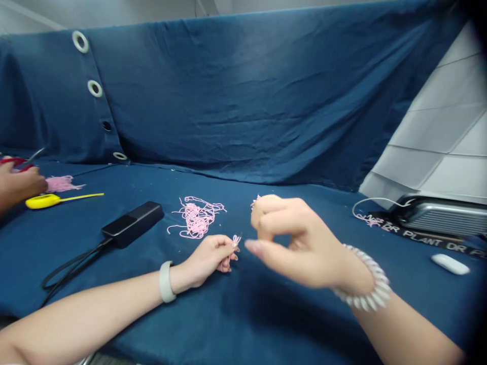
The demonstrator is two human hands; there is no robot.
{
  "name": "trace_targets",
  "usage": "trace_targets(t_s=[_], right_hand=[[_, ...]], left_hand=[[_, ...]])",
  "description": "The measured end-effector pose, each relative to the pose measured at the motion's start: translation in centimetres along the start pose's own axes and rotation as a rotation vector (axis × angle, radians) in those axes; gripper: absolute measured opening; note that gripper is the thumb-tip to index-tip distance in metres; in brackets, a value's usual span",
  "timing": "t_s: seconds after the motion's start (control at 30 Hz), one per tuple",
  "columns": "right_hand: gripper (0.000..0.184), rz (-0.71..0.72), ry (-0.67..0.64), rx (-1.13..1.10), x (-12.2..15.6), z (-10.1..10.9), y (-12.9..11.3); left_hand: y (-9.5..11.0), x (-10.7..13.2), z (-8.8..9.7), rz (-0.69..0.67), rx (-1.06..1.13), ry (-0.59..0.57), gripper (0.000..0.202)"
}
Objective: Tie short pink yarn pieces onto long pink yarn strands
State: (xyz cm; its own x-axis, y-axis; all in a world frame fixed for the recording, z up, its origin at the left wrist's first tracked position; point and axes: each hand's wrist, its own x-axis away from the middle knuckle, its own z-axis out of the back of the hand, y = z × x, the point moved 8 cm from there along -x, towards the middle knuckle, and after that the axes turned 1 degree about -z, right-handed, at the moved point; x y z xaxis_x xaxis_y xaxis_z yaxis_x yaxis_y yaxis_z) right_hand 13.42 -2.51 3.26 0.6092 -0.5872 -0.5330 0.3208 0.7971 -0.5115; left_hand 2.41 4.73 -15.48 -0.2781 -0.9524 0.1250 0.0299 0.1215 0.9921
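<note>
Between the thumb and fingers of my left hand (215, 256) is a small looped bundle of pink yarn (236, 240), its ends sticking up. My right hand (300, 241) is raised just to the right of it, fingers curled in and thumb brought close to the index finger. Whatever its fingertips hold, if anything, is too blurred to make out. A bit of pink shows at the far edge of its knuckles. Behind my left hand lies a loose tangle of pink yarn (197, 218) on the blue cloth (182, 324).
At the left, another person's hand (19, 182) holds red-handled scissors (26, 163) beside pink strands (63, 183). Nearby are a yellow tool (45, 201) with a thin shaft and a black corded box (133, 223). A lettered strap (426, 237) and white case (450, 264) lie right.
</note>
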Motion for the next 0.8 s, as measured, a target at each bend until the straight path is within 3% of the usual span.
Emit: trace_targets(t_s=[0.07,0.17,0.27,0.33,0.53,0.67,0.8], right_hand=[[0.028,-0.011,0.009,0.082,-0.6,0.2,2.6],[0.015,-0.115,-0.163,0.082,-0.9,-1.9,7.6],[0.038,-0.213,-0.382,-0.069,-0.2,-5.3,11.2],[0.044,-0.247,-0.449,-0.21,0.2,-7.1,12.3],[0.016,-0.24,-0.254,-0.325,-0.1,-8.0,13.2],[0.008,-0.24,-0.118,-0.286,-0.4,-7.5,13.7],[0.014,-0.159,0.017,-0.133,-0.6,-6.6,13.0]], left_hand=[[0.1,0.1,-0.3,0.001,0.03,-0.025,0.028],[0.1,0.1,-0.5,-0.021,0.055,-0.061,0.029],[0.1,0.2,-0.7,-0.035,0.073,-0.091,0.031],[0.1,0.2,-0.7,-0.031,0.086,-0.097,0.032],[-0.2,0.1,-0.5,0.009,0.12,-0.078,0.032],[-0.1,-0.1,-0.6,0.033,0.212,-0.094,0.026],[0.4,0.0,-0.6,0.051,0.265,-0.129,0.022]])
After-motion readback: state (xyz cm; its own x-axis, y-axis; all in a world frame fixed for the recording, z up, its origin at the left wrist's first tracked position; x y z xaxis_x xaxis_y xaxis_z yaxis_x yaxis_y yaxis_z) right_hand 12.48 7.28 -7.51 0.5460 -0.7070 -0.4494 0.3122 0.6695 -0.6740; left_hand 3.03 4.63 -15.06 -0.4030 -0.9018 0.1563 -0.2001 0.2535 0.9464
